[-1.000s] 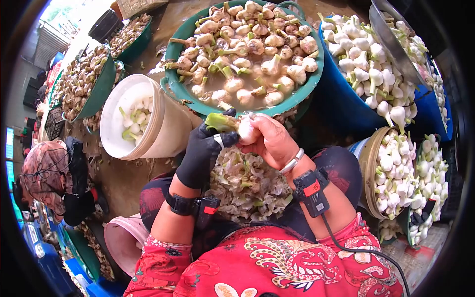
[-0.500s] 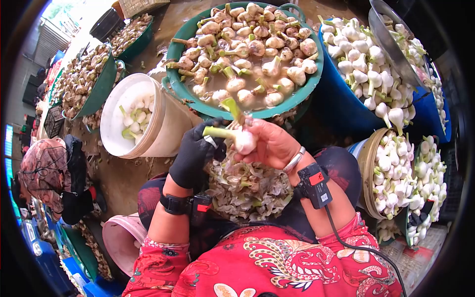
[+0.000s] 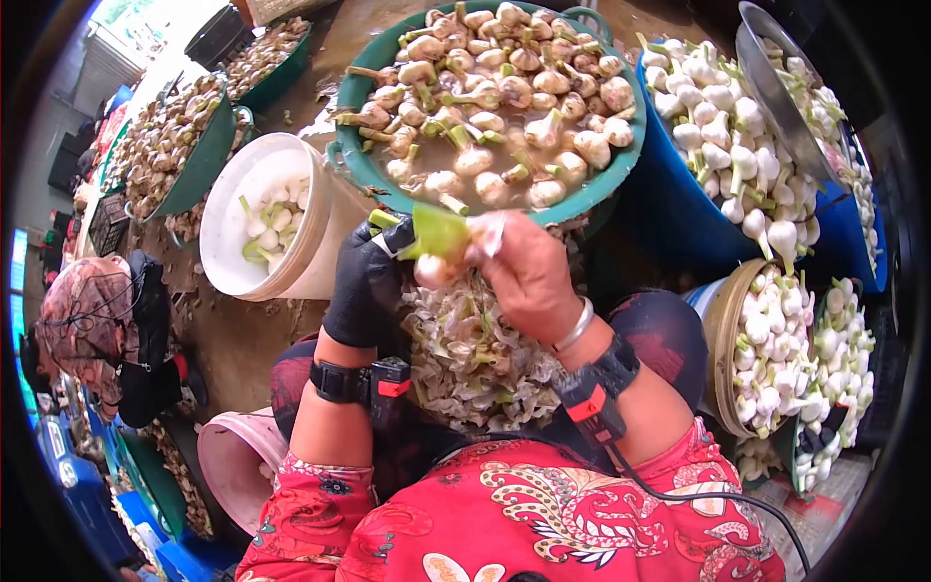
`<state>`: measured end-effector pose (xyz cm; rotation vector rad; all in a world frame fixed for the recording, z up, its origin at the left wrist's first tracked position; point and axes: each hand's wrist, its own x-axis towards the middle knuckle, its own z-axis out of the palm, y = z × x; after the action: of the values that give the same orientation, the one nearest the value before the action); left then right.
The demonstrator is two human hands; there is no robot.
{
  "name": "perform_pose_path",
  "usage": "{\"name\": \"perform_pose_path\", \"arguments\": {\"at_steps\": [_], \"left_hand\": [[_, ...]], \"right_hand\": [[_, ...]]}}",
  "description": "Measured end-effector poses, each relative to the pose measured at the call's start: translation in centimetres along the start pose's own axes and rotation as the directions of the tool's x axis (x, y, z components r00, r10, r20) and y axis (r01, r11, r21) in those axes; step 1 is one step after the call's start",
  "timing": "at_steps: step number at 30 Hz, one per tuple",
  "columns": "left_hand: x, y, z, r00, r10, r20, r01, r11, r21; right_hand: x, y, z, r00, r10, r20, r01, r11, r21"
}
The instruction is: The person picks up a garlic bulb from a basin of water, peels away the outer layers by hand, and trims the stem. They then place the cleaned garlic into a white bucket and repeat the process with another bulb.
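My left hand [image 3: 364, 291], in a black glove, is closed on a garlic bulb [image 3: 433, 273]; its cut green stem [image 3: 383, 219] sticks out above the fingers. A small pale piece at that glove's fingertips is too small to make out. My bare right hand [image 3: 531, 276] pinches the papery outer skin [image 3: 488, 233] at the bulb's right side. A green leaf strip [image 3: 438, 233] hangs loose between both hands, partly covering the bulb. Below them, a heap of peeled skins [image 3: 485, 364] lies between my knees. Just beyond, a green tub [image 3: 341, 160] holds unpeeled garlic in murky water.
At left stands a white bucket [image 3: 315, 209] with some peeled garlic; a pink bucket [image 3: 238, 451] is nearer me. A blue tub [image 3: 669, 209] and a tan-rimmed bucket [image 3: 720, 359] hold cleaned garlic at right. Another person [image 3: 97, 330] sits at far left.
My right hand has turned over and drawn a leaf and skin up from the bulb. The bulb has shifted left and sits lower behind the leaf. My view has tilted slightly.
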<state>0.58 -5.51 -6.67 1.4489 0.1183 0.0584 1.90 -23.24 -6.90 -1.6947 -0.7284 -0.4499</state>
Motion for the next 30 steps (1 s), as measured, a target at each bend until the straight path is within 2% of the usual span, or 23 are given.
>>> {"name": "perform_pose_path", "arguments": {"at_steps": [1, 2, 3, 4, 6, 7, 10, 11, 12, 13, 14, 15, 16, 17, 18, 20, 22, 23, 25, 26, 28, 29, 30], "left_hand": [[0.0, -0.1, -0.7, 1.0, 0.013, -0.015, -0.013, 1.0, 0.006], [-0.1, 0.0, -1.7, 0.999, 0.033, -0.008, -0.032, 0.994, 0.104], [-0.1, 0.1, -2.7, 0.999, 0.051, 0.003, -0.05, 0.978, 0.201], [0.1, -0.1, -3.7, 0.998, 0.059, -0.008, -0.056, 0.977, 0.205], [0.2, -0.1, -5.1, 0.988, 0.154, 0.03, -0.155, 0.927, 0.341], [0.8, -0.1, -4.7, 0.973, -0.22, -0.07, 0.194, 0.944, -0.265], [0.8, -0.9, -4.6, 0.989, -0.141, -0.053, 0.132, 0.981, -0.145], [0.8, -1.0, -4.1, 0.996, 0.087, -0.016, -0.086, 0.994, 0.075], [0.9, -0.7, -3.8, 0.996, 0.086, -0.009, -0.085, 0.993, 0.076], [0.9, -0.5, -3.2, 0.994, -0.073, -0.086, 0.053, 0.974, -0.219], [1.1, 0.2, -2.4, 0.963, -0.247, -0.111, 0.16, 0.85, -0.502], [1.6, -1.1, -3.6, 0.981, -0.188, -0.044, 0.148, 0.879, -0.454], [1.7, -0.8, -4.6, 0.981, -0.193, -0.032, 0.158, 0.878, -0.451], [1.7, 0.2, -5.4, 0.998, -0.03, -0.05, 0.019, 0.98, -0.196], [1.7, 1.1, -6.4, 0.991, 0.135, -0.023, -0.133, 0.989, 0.07], [2.6, 3.0, -9.9, 0.92, 0.33, -0.213, -0.272, 0.927, 0.259], [3.8, 3.5, -13.0, 0.717, 0.651, -0.249, -0.381, 0.665, 0.643], [3.6, 3.5, -12.9, 0.717, 0.653, -0.244, -0.383, 0.661, 0.645], [3.4, 2.7, -12.1, 0.728, 0.682, 0.062, -0.305, 0.241, 0.921], [3.4, 1.6, -9.5, 0.874, 0.485, 0.019, -0.278, 0.469, 0.838], [2.6, 0.2, -2.3, 0.893, 0.326, 0.309, -0.43, 0.42, 0.799], [2.7, -0.6, 0.1, 0.887, 0.202, 0.415, -0.461, 0.341, 0.819], [2.7, -1.4, 2.0, 0.862, 0.174, 0.476, -0.504, 0.21, 0.838]], "right_hand": [[-0.2, -0.3, -0.1, 0.998, 0.024, 0.05, -0.025, 0.999, 0.027], [-0.8, -0.8, -0.4, 0.994, 0.048, 0.099, -0.053, 0.997, 0.053], [-1.1, -1.8, -1.0, 0.922, 0.366, 0.128, -0.388, 0.871, 0.302], [-0.5, -2.4, -2.2, 0.879, 0.467, 0.099, -0.445, 0.726, 0.525], [-0.1, -1.0, -4.4, 0.816, 0.571, 0.089, -0.472, 0.569, 0.673], [0.0, -0.5, -4.7, 0.818, 0.569, 0.087, -0.468, 0.569, 0.676], [0.6, 0.7, -5.8, 0.725, 0.68, -0.109, -0.317, 0.47, 0.824], [1.2, 0.8, -6.5, 0.71, 0.686, -0.157, -0.281, 0.481, 0.83], [1.4, 0.9, -7.0, 0.692, 0.691, -0.208, -0.243, 0.495, 0.835], [1.0, 1.3, -7.4, 0.718, 0.682, -0.14, -0.381, 0.554, 0.741], [0.6, 1.1, -6.9, 0.773, 0.633, -0.055, -0.507, 0.667, 0.546], [0.3, 0.7, -6.5, 0.707, 0.686, 0.172, -0.695, 0.628, 0.35], [0.1, 0.4, -6.3, 0.594, 0.674, 0.44, -0.791, 0.588, 0.167], [-0.5, 0.5, -5.1, 0.461, 0.71, 0.532, -0.848, 0.529, 0.03], [-2.0, 1.5, -4.1, 0.654, 0.578, 0.489, -0.509, 0.814, -0.282], [-2.2, 1.6, -3.5, 0.698, 0.549, 0.46, -0.455, 0.836, -0.307], [-1.0, 1.0, -3.9, 0.697, 0.646, 0.312, -0.617, 0.762, -0.198], [-0.7, 1.3, -3.9, 0.738, 0.644, 0.2, -0.636, 0.764, -0.113], [-0.2, 2.6, -4.1, 0.76, 0.649, -0.012, -0.648, 0.759, 0.065], [0.2, 2.4, -4.4, 0.728, 0.68, -0.087, -0.666, 0.732, 0.144], [0.6, 2.5, -4.5, 0.691, 0.686, -0.227, -0.641, 0.727, 0.247], [0.8, 2.3, -4.5, 0.688, 0.687, -0.232, -0.642, 0.726, 0.248], [1.0, 1.8, -4.6, 0.649, 0.736, -0.191, -0.663, 0.671, 0.33]]}}
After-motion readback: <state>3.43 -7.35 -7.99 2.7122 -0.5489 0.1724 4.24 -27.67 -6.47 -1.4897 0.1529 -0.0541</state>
